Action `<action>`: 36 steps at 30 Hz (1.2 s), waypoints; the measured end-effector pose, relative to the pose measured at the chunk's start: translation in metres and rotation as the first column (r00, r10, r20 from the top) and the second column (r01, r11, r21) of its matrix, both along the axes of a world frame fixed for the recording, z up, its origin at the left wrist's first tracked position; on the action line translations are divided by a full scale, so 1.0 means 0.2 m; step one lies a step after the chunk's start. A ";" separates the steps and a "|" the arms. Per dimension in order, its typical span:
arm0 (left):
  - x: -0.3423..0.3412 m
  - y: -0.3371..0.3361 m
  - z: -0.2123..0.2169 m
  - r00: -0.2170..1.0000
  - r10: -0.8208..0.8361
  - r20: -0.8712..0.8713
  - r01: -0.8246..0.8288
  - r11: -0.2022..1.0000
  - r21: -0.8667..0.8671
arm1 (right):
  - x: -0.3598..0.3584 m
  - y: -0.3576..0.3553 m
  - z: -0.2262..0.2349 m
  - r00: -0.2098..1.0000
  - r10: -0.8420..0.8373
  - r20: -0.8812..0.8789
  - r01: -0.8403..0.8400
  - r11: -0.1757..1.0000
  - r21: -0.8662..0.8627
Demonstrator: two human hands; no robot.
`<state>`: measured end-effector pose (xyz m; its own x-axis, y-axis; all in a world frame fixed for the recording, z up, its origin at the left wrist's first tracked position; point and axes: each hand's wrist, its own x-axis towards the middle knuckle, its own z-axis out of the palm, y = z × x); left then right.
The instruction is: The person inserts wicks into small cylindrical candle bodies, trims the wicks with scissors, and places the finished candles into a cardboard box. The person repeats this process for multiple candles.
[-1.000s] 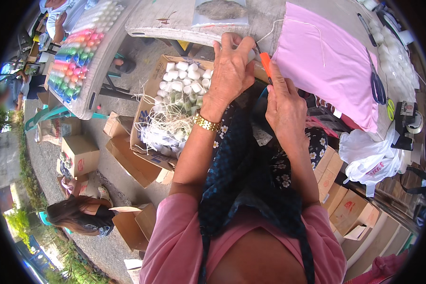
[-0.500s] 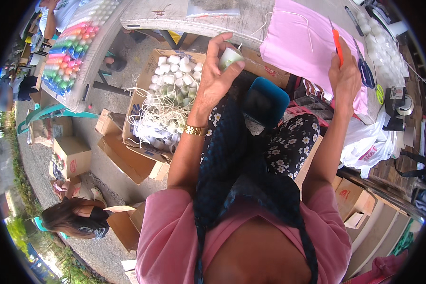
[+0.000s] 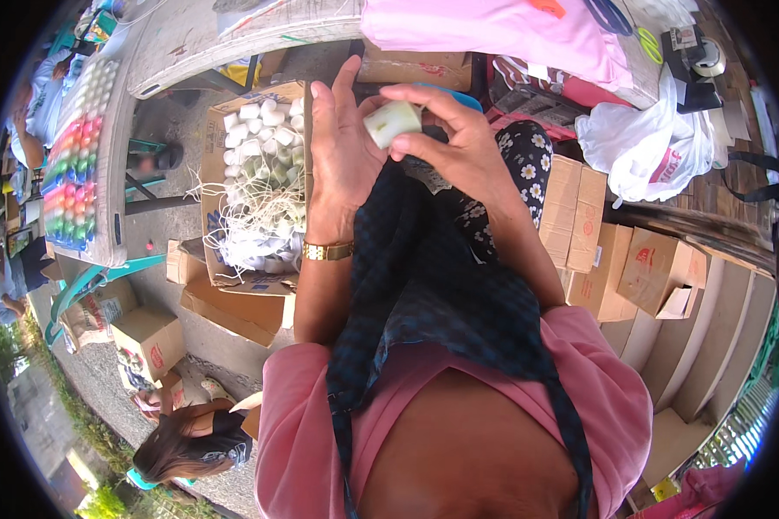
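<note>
My right hand (image 3: pixel 454 143) pinches a small, pale green-white cylindrical candle (image 3: pixel 393 124) between thumb and fingers, above my lap. Beside it my left hand (image 3: pixel 342 130) is open, its fingers stretched away from me and its palm close to the candle. Whether the left palm touches the candle, I cannot tell. Left of that hand stands an open cardboard box (image 3: pixel 209 195) of small white cylinders (image 3: pixel 264 121) and tangled white strings (image 3: pixel 238 203). Part of a blue container (image 3: pixel 463 98) shows behind my right hand. An orange-handled tool (image 3: pixel 547 7) lies on pink cloth (image 3: pixel 485 33), partly cut off.
Wrapped rows of coloured candles (image 3: pixel 74 173) lie on the left table (image 3: pixel 117 186). Dark-handled scissors (image 3: pixel 610 16) and a white plastic bag (image 3: pixel 653 147) are at the right. Cardboard boxes (image 3: pixel 150 342) stand on the ground. Another person (image 3: pixel 195 437) sits at the lower left.
My right hand has let go of the orange-handled tool and come inward to grip the candle. My left hand has released the candle and opened. The view has shifted.
</note>
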<state>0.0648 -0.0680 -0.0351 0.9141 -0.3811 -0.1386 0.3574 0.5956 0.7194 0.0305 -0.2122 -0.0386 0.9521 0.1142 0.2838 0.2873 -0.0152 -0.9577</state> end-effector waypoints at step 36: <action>-0.20 1.21 -0.18 0.464 0.611 0.641 -0.688 -0.207 0.696 | 1.57 0.03 0.28 0.717 -0.112 0.688 0.666 0.402 -0.628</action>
